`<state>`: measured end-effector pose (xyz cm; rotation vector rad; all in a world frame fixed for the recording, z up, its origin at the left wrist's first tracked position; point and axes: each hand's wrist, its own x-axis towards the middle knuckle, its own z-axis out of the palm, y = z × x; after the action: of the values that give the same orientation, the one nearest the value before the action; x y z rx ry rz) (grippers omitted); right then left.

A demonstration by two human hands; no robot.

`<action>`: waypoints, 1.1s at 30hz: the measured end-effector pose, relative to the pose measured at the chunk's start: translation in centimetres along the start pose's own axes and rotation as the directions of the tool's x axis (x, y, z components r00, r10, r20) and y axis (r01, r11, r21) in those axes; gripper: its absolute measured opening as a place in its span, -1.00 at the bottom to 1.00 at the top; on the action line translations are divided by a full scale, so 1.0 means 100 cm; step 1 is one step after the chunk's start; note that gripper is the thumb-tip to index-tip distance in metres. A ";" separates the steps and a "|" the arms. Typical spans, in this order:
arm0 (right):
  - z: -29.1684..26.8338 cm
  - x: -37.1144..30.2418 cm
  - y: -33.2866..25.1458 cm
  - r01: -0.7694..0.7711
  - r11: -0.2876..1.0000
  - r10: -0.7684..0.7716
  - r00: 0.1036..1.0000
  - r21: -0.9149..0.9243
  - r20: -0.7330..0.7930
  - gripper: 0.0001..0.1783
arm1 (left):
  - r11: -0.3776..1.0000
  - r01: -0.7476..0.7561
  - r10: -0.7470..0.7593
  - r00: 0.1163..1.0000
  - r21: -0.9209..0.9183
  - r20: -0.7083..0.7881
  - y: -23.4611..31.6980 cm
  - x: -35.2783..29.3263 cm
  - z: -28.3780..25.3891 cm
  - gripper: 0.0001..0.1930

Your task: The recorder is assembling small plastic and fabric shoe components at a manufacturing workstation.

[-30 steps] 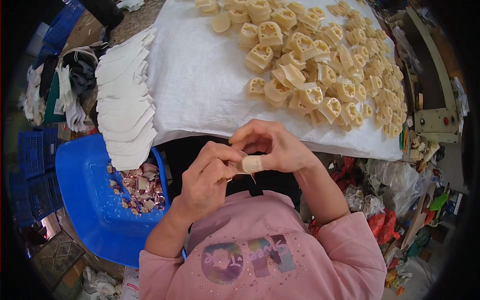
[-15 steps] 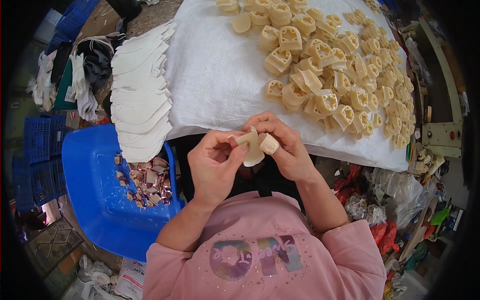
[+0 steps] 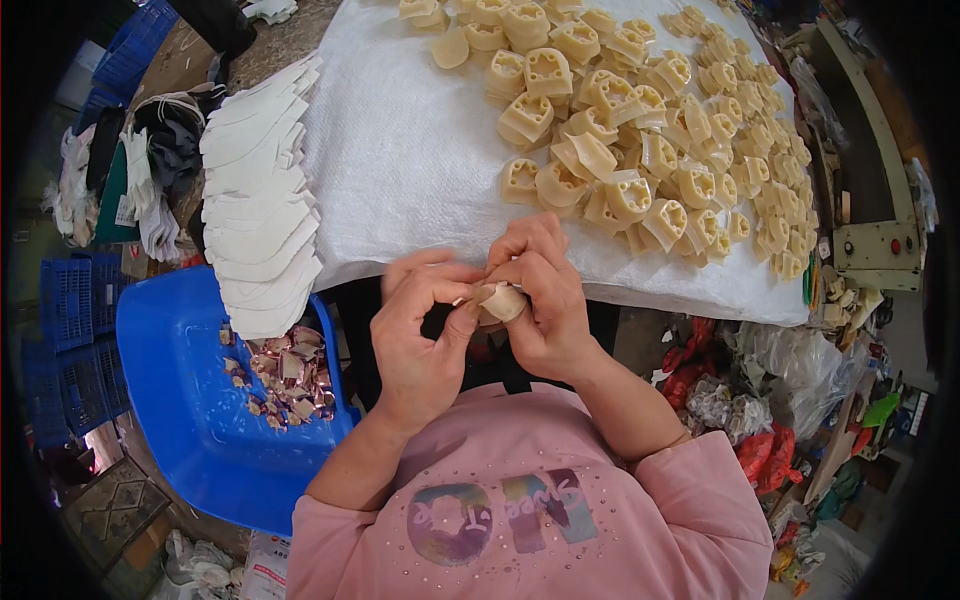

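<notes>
In front of my chest, just off the near edge of the white-covered table, both hands meet around a small beige shoe heel (image 3: 503,303). My right hand (image 3: 548,305) is closed on it, with thumb and bent fingers gripping its right side and far side. My left hand (image 3: 418,345) pinches at its left side; some of its fingers are blurred by motion. A pale, thin covering piece appears to lie against the heel, but the fingers hide most of it. Beyond my hands, a large pile of beige hollow shoe heels (image 3: 628,195) is spread over the white woven sheet (image 3: 375,180).
Overlapping white cut pieces (image 3: 255,200) hang in a row along the table's left side. Below them, a blue plastic basin (image 3: 200,440) holds shiny pinkish scraps (image 3: 295,375). Plastic bags (image 3: 790,370) and red bags (image 3: 768,455) crowd the right side. Blue crates (image 3: 70,300) stand far left.
The pale piece stood upright between my hands and is now folded down against the heel. My right fingers have closed in over it. The whole view has shifted slightly.
</notes>
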<state>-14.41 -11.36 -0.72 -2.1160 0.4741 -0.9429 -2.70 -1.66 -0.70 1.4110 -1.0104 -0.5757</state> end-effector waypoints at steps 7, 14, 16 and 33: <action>-0.014 -0.001 0.015 -0.240 0.693 0.199 0.970 0.680 0.140 -0.65 | 0.937 -0.294 0.281 0.956 0.189 0.088 -0.002 0.003 -0.011 -0.91; -0.022 0.001 0.011 -0.203 0.889 0.141 0.974 0.411 0.176 -0.59 | 0.926 -0.369 0.360 0.927 0.086 0.102 0.001 0.002 -0.013 -0.77; -0.023 0.003 0.010 -0.124 0.938 0.078 0.986 0.324 0.150 -0.57 | 0.953 -0.302 0.303 0.950 -0.030 0.077 0.001 0.003 -0.014 -0.64; -0.004 0.006 -0.008 -0.664 0.402 0.440 0.744 0.630 0.503 -0.71 | 0.840 0.280 -0.192 0.955 -0.465 0.226 0.006 -0.013 0.016 -0.30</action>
<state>-14.25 -11.42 0.32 -1.0800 0.4704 -0.3238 -4.81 -1.30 -0.66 1.0397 -0.7469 -1.0756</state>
